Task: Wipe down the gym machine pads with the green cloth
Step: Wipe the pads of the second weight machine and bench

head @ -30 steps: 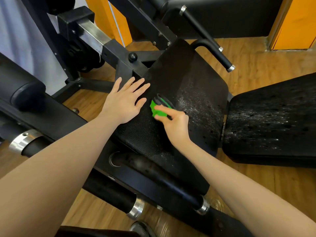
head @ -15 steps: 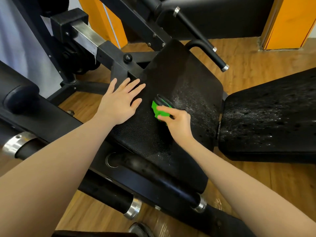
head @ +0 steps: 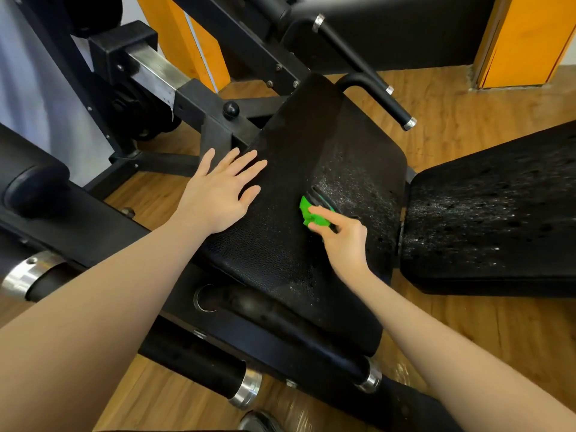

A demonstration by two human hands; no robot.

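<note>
Right hand (head: pixel 344 236) slid slightly rightward, gripping green cloth (head: pixel 311 213) mid seat pad (head: pixel 311 145); left hand (head: pixel 218 194) flat, open at pad's left edge.

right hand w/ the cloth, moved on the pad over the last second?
Yes. The right hand has carried the green cloth along the seat pad, away from the resting left hand.

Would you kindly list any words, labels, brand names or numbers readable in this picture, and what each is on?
None: no readable text shows on the textured black seat pad, the droplet-speckled black pad beside it, the crumpled green cloth or the black steel machine frame.
</note>
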